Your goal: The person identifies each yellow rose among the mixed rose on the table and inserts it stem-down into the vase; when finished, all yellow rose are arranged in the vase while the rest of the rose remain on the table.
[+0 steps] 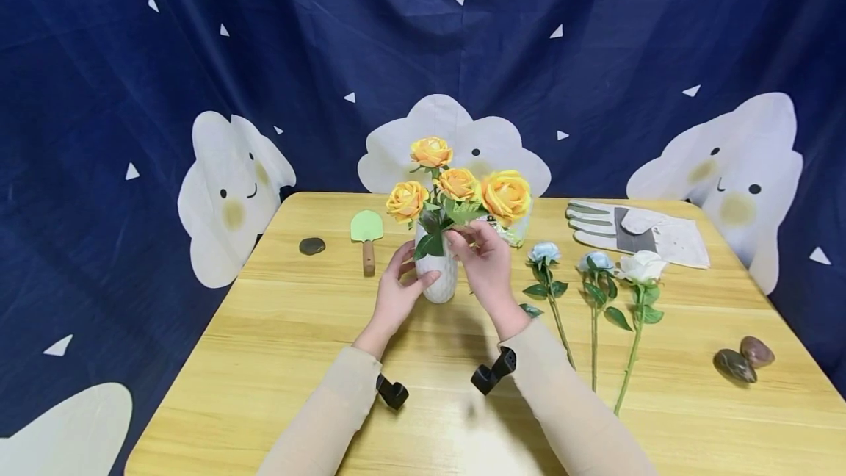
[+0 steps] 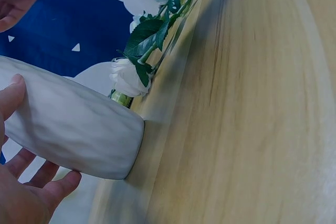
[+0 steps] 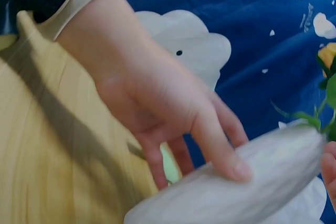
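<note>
A white textured vase (image 1: 441,278) stands upright on the table with several orange-yellow roses (image 1: 457,184) rising from its mouth. My left hand (image 1: 395,292) holds the vase from the left side, thumb in front; the left wrist view shows the thumb and fingers around the vase (image 2: 79,124). At the vase mouth, my right hand (image 1: 487,263) has curled fingers pinching among the stems and leaves, just below the largest rose (image 1: 505,197). The pinched stem is mostly hidden by the fingers. Only the right hand's fingertips (image 3: 329,169) show at the edge of the right wrist view.
Right of the vase lie two pale blue roses (image 1: 545,253) and a white rose (image 1: 642,267). Farther back are gardening gloves (image 1: 667,237). Two stones (image 1: 735,366) sit at front right. A green trowel (image 1: 367,226) and a dark stone (image 1: 312,246) are left; a shiny packet (image 1: 518,233) stands behind.
</note>
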Action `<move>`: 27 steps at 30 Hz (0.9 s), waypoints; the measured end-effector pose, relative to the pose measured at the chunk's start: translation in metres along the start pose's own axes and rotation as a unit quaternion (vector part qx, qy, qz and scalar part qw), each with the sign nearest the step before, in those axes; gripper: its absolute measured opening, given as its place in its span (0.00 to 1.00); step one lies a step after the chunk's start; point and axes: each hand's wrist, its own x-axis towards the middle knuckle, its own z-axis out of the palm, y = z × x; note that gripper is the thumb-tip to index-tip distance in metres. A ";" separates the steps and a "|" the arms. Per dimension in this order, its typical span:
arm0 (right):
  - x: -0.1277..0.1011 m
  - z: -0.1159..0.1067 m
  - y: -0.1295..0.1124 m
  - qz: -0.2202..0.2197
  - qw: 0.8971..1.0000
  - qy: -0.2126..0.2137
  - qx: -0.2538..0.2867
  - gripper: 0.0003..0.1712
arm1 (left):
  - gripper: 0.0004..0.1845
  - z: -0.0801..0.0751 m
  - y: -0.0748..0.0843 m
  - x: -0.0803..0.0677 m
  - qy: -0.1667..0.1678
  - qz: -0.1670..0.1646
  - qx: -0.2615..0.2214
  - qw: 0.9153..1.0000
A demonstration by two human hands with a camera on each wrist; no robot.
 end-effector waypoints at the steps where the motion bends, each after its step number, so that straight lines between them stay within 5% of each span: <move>1: -0.001 -0.003 0.002 0.007 1.000 0.003 -0.001 0.05 | 0.33 0.000 0.000 0.000 0.000 0.001 0.000 1.000; 7: -0.006 -0.023 0.013 0.054 0.998 0.030 0.008 0.08 | 0.34 0.000 -0.001 0.001 0.001 -0.007 -0.007 1.000; 17: -0.010 -0.056 0.022 0.048 0.998 0.038 0.024 0.10 | 0.34 -0.004 -0.003 0.000 0.000 -0.006 -0.003 1.000; 27: -0.025 -0.112 0.010 0.089 0.992 0.024 -0.082 0.09 | 0.33 -0.022 -0.013 -0.004 -0.025 -0.004 0.012 1.000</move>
